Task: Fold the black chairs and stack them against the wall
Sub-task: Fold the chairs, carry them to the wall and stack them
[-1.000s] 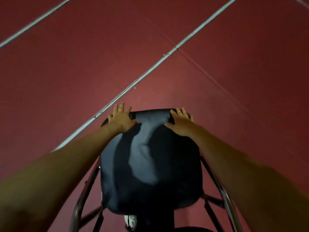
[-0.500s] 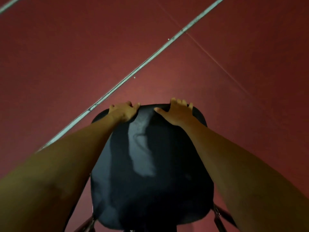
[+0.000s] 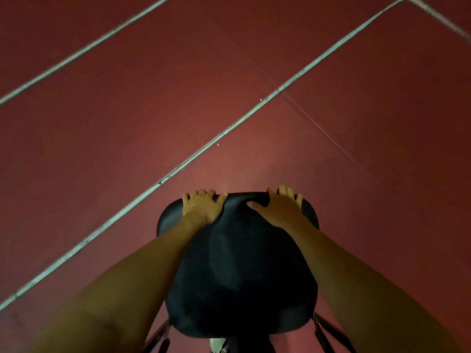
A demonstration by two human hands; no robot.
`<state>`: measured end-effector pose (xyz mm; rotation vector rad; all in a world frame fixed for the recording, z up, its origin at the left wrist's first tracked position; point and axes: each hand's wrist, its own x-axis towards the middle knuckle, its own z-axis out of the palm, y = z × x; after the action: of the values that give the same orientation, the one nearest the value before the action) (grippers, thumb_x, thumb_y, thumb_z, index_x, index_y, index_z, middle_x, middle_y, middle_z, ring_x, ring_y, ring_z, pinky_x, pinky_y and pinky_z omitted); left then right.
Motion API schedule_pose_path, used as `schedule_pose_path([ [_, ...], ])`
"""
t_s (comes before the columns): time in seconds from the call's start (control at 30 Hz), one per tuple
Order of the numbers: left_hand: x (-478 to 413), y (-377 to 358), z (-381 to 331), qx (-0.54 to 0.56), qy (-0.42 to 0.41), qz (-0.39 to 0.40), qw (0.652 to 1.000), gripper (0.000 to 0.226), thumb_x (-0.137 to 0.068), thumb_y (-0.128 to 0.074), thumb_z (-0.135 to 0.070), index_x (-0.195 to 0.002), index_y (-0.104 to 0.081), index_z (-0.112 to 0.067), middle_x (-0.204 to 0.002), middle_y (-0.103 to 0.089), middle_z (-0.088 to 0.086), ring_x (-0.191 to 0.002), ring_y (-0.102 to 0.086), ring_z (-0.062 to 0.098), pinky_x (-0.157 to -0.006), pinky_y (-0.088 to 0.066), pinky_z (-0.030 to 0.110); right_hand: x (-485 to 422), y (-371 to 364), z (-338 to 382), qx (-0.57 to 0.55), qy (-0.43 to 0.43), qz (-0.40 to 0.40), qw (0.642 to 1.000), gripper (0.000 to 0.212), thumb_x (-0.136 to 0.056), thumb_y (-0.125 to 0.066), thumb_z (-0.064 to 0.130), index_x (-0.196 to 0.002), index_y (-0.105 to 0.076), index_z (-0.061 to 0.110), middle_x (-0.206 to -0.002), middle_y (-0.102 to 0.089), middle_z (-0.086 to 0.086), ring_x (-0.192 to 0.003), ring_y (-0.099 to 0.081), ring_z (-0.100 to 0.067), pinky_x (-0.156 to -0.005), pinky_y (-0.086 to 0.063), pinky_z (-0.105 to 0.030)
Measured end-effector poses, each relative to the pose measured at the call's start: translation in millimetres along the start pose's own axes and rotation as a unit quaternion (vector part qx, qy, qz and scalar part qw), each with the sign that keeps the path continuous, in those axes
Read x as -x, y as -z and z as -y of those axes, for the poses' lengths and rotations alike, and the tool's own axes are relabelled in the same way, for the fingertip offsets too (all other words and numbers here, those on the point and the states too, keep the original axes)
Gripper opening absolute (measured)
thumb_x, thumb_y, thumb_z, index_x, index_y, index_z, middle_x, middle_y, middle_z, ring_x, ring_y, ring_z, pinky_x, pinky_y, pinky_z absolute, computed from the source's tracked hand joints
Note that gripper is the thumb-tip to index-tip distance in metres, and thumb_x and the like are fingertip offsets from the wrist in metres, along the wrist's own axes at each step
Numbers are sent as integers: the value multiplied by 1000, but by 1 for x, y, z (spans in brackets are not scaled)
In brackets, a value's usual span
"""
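Black chair (image 3: 242,276), seen from above: a broad, rounded, smooth matte panel running from the fingers (image 3: 201,193) back towards the wrists and forearms. Left hand (image 3: 204,206) and right hand (image 3: 280,210) grasp its far rim, fingertips hooked over the edge and both thumbs lying inward on the surface. Thin metal tubes (image 3: 322,327) slant out beneath the panel's near end, behind the forearms. Beyond the fingertips lies a dull red floor (image 3: 127,149) crossed by pale diagonal lines (image 3: 229,128). Compared with half a second earlier, the glossy highlight between the thumbs has gone, the grasp is unchanged, and a second floor line shows.
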<state>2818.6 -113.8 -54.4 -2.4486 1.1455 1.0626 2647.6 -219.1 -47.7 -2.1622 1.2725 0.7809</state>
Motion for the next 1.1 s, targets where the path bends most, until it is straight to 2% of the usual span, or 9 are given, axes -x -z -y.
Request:
schedule_pose_path([
  [0.17,75,9,4,14,-20,-7,1000,63,-99,-21,-59,-139,-47,-18,-142,-47,11,-131,-37,32,-111,-21,45,73,7,2,14,-1,-4,1000,82,-86,-29,75,-143,-28,17,-151,-25,-13,-139,-21,-33,-113,-11,-59],
  [0.37,156,2,9,24,-36,-10,999,65,-97,-26,-61,-141,-45,-16,-143,-45,13,-132,-35,34,-109,-27,44,154,-1,0,15,0,5,1000,87,-85,-32,75,-148,-19,17,-155,-14,-13,-143,-11,-32,-114,-8,-59],
  [0.57,227,-11,14,32,-55,-23,998,64,-96,-33,-60,-135,-50,-12,-136,-50,15,-127,-38,33,-103,-35,43,228,-10,-5,39,21,0,999,104,-73,-42,84,-148,-17,16,-153,-16,-11,-141,-14,-30,-112,-18,-57],
  [0.77,281,-15,20,74,-34,-17,997,62,-95,-36,-61,-124,-54,-9,-130,-53,16,-123,-40,34,-102,-39,42,276,-6,2,60,34,3,998,105,-73,-42,84,-149,-18,15,-153,-20,-11,-141,-15,-30,-110,-22,-53],
  [0.97,321,-32,22,102,-18,-2,995,57,-96,-34,-60,-110,-56,-9,-125,-57,19,-118,-46,38,-102,-37,41,308,-8,-10,110,88,66,988,114,-67,-40,89,-150,-17,14,-154,-23,-12,-141,-20,-32,-113,-25,-47],
  [1.1,354,-48,21,119,-14,37,992,43,-97,-43,-51,-95,-57,-11,-118,-61,18,-110,-54,35,-91,-41,35,334,-20,-12,177,131,135,966,109,-68,-37,89,-146,-32,13,-149,-36,-11,-135,-37,-29,-108,-32,-39],
])
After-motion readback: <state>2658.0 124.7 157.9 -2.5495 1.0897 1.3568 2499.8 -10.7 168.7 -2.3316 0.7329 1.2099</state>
